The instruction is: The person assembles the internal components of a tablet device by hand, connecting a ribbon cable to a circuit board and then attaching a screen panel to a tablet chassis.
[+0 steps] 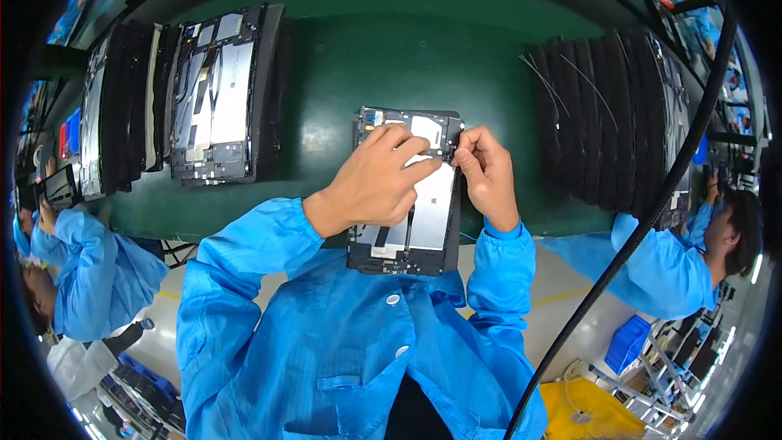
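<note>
A green table fills the upper middle of a busy workroom, its edges bent by the wide view, with a pale floor marked by a yellow line showing beyond its near edge. An opened tablet lies at the near edge of the table, in front of the person's blue coat, its silver plate and dark upper and lower parts facing up. The left hand reaches across it from the left, fingers bent and a little apart over the upper half; whether anything small is held between the fingertips cannot be told. The right hand is at the upper right edge of the tablet, thumb and forefinger brought close together in a narrow pinch; what, if anything, is between them is too small to tell. On the left side of the table is a stack of opened tablets with dark layers among them, the nearest one showing a silver plate. On the right side is a stack of dark slabs, with a few thin pale wires lying over it. A thick black cable runs slantwise across the right of the view, in front of the table and the floor. A co-worker in blue is at the far left, and another co-worker is at the right. At lower right are a blue bin and a yellow sheet.
</note>
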Available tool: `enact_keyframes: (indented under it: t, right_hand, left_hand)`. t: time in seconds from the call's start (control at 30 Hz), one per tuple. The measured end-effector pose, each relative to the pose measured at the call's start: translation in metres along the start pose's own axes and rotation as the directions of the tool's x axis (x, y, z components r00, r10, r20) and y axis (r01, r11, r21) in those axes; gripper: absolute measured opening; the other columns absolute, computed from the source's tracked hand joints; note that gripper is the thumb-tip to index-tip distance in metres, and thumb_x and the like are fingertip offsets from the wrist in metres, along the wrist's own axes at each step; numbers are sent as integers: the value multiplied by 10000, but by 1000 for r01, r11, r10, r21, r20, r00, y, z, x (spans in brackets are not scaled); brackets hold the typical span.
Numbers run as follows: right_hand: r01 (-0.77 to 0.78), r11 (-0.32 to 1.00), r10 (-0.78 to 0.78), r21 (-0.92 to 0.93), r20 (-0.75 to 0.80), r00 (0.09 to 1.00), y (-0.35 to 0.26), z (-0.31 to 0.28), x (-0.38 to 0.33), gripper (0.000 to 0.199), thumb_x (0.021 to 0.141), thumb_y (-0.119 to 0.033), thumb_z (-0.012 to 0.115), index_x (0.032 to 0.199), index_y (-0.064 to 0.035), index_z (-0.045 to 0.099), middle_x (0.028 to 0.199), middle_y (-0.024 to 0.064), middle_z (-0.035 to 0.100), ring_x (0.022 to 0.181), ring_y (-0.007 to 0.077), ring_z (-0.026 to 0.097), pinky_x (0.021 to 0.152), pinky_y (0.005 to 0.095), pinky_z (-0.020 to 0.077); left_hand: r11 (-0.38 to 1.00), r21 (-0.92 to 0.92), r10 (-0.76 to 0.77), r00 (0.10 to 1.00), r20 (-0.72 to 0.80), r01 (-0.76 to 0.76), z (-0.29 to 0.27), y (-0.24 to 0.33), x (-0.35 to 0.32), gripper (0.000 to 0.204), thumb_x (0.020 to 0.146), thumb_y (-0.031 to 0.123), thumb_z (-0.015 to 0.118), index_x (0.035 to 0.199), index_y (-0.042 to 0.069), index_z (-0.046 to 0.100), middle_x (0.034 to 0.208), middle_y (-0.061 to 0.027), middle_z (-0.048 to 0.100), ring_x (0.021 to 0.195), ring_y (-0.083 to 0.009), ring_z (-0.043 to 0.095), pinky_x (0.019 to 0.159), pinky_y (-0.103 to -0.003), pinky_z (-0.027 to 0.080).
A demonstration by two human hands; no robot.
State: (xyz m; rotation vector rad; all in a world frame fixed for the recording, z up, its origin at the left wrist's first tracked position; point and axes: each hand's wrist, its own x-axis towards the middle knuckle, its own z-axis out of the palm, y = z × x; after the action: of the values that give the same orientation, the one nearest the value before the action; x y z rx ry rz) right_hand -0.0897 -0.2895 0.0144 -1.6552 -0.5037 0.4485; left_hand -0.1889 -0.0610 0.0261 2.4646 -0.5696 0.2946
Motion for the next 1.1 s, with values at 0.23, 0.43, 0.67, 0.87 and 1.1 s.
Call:
enact_keyframes:
  t: [0.23,0.43,0.67,0.87,1.1]
  right_hand:
    - [-10,1000,10,22,-12,1000,-2,1,2,106,1106,-46,685,1057,1,604,868,12,631,825,90,604,749,278,495]
    - [-3,1000,3,13,-11,1000,-2,0,2,107,1103,-49,688,1058,-2,603,865,17,639,821,94,611,746,283,501]
    - [10,1000,-10,-14,-13,1000,-3,2,2,106,1100,-46,685,1053,3,604,865,21,640,818,96,608,742,287,501]
    - [101,995,-102,-23,-51,994,2,3,3,101,1098,-38,682,1046,3,606,886,28,642,823,101,609,753,288,508]
    - [105,994,-105,-8,-46,993,1,2,5,88,1090,-23,681,1039,7,616,902,33,659,829,102,614,767,292,516]
  left_hand:
    - [999,30,26,1000,-9,-26,1,-1,-1,678,703,156,699,1376,92,755,1298,-145,658,1227,-398,607,1196,-623,479]
    - [1000,25,16,1000,-2,-16,-4,1,2,521,800,141,709,1310,59,778,1306,-138,672,1238,-374,603,1124,-563,489]
    - [999,40,31,999,-17,-31,-1,1,4,504,807,139,718,1299,50,777,1287,-136,674,1233,-377,602,1136,-559,481]
    - [999,13,49,998,-29,-49,2,1,5,545,775,71,704,1316,89,772,1274,-122,685,1190,-371,636,1197,-605,481]
    - [997,16,73,997,-36,-73,2,1,6,456,823,88,698,1264,16,788,1233,-142,689,1216,-376,612,1186,-553,476]
